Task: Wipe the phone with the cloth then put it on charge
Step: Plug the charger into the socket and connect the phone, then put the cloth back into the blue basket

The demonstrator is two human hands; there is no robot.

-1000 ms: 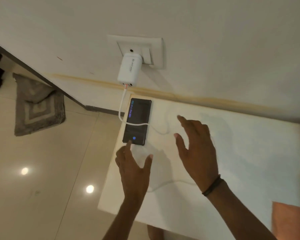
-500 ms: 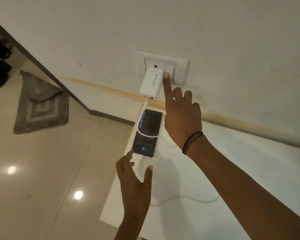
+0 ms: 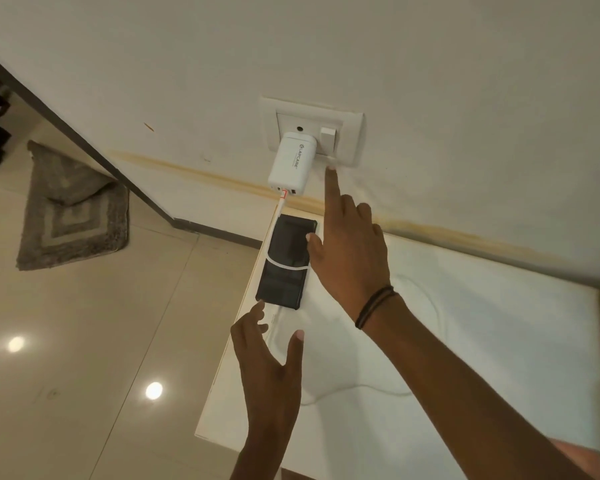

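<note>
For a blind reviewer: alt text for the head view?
A right hand points its index finger at a wall socket holding a white charger, whose cable crosses a dark phone on a white table. The left hand hovers open nearby.

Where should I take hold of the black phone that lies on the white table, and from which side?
Probably pinch the phone by its two long edges on the near half, below where the cable crosses it, coming from above. It lies flat, screen up, so only the thin edges offer a hold.
</note>
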